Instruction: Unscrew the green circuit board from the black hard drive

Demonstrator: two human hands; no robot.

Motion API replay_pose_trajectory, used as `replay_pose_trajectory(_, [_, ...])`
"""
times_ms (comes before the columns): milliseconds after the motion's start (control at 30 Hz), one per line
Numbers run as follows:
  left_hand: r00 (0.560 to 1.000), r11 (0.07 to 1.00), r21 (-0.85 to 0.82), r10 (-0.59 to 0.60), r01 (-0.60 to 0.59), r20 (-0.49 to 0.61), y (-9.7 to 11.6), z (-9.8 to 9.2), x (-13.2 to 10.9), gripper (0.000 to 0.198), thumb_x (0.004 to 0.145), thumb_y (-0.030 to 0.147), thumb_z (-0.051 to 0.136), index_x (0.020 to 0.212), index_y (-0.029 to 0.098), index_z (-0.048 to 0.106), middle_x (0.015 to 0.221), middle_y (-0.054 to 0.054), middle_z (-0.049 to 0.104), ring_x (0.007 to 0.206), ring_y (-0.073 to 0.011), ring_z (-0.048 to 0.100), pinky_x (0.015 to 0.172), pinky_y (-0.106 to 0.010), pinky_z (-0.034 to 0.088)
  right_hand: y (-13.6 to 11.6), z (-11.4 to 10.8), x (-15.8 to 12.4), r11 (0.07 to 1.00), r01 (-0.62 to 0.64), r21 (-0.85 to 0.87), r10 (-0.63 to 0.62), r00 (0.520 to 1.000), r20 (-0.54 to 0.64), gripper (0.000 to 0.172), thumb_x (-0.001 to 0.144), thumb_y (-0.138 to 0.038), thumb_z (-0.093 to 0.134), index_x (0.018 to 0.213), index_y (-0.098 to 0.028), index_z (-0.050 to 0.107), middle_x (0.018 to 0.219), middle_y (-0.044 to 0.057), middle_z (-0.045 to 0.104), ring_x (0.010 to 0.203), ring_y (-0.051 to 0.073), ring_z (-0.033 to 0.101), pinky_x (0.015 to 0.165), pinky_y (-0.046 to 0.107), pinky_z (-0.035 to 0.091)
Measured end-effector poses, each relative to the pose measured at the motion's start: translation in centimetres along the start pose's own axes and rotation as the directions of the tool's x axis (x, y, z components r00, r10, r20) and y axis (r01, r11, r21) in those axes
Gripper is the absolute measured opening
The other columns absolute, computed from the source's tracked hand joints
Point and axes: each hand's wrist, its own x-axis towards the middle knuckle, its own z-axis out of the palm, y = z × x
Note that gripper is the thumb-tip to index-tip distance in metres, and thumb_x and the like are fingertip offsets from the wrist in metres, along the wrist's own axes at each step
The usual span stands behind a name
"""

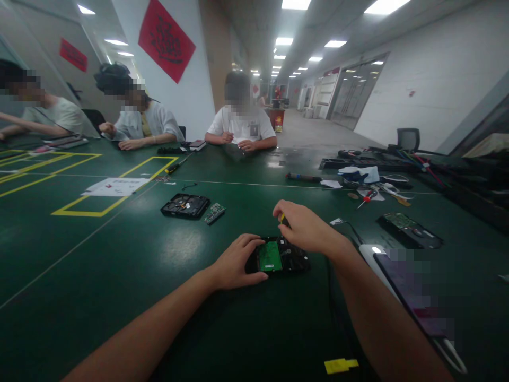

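A black hard drive (pixel 294 260) with a green circuit board (pixel 270 257) lies on the table in front of me. My left hand (pixel 242 261) grips its left end, thumb along the near edge and fingers over the far edge. Above the drive's right half, my right hand (pixel 300 225) is closed around a screwdriver (pixel 283 218); only a bit of its yellow and black handle shows, and its tip is hidden. Farther off to the left lie an opened hard drive (pixel 185 206) and a loose circuit board (pixel 215 214).
Another hard drive (pixel 410 230) lies right, beyond a tablet-like device (pixel 409 292) with a white cable. Yellow tape (pixel 341 365) is near the front edge. A red screwdriver (pixel 366 199), cloth (pixel 360 174) and cables lie back right. Papers (pixel 115 187) lie left; several people sit opposite.
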Motion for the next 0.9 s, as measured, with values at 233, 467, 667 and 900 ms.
replay_pose_trajectory(233, [0.999,1.000,-0.019,0.007,-0.008,-0.031,-0.1,0.1,0.0,0.082,0.084,0.063,0.080,0.149,0.023,0.049,0.149,-0.016,0.054,0.138,-0.0372,0.052,0.117,-0.057,0.047,-0.4,0.4,0.2,0.962,-0.189,-0.197,0.179,0.981,-0.071,0.023,0.105,-0.040,0.054,0.109,-0.018,0.061,0.107,0.013,0.071,0.087,0.027,0.068,0.073,0.038,0.045])
replay_pose_trajectory(467, [0.999,0.999,-0.027,0.027,-0.028,-0.033,-0.2,0.0,0.0,0.079,0.084,0.061,0.081,0.145,0.023,0.049,0.147,-0.016,0.055,0.137,-0.0369,0.052,0.116,-0.057,0.047,0.0,0.1,0.3,0.998,-0.007,-0.063,0.006,1.000,-0.009,0.021,0.095,-0.016,0.066,0.115,-0.019,0.062,0.118,0.009,0.071,0.102,0.024,0.067,0.087,0.036,0.047])
replay_pose_trajectory(667, [0.999,0.999,-0.019,0.032,-0.033,-0.039,-0.1,0.0,0.0,0.075,0.084,0.060,0.081,0.141,0.022,0.052,0.146,-0.017,0.056,0.137,-0.0362,0.053,0.116,-0.055,0.048,-1.1,0.0,-0.1,0.980,-0.144,-0.135,0.144,0.990,-0.010,0.022,0.106,-0.035,0.053,0.112,-0.017,0.063,0.111,0.015,0.071,0.091,0.027,0.068,0.076,0.038,0.046])
replay_pose_trajectory(900, [0.999,0.999,-0.016,0.035,-0.036,-0.037,0.0,-0.1,0.0,0.077,0.084,0.059,0.082,0.144,0.022,0.051,0.146,-0.016,0.056,0.137,-0.0361,0.053,0.116,-0.056,0.048,-0.9,-0.3,-0.2,0.998,0.048,-0.029,-0.047,0.998,0.033,0.013,0.096,-0.015,0.061,0.107,-0.018,0.066,0.115,0.009,0.073,0.101,0.023,0.067,0.088,0.035,0.048])
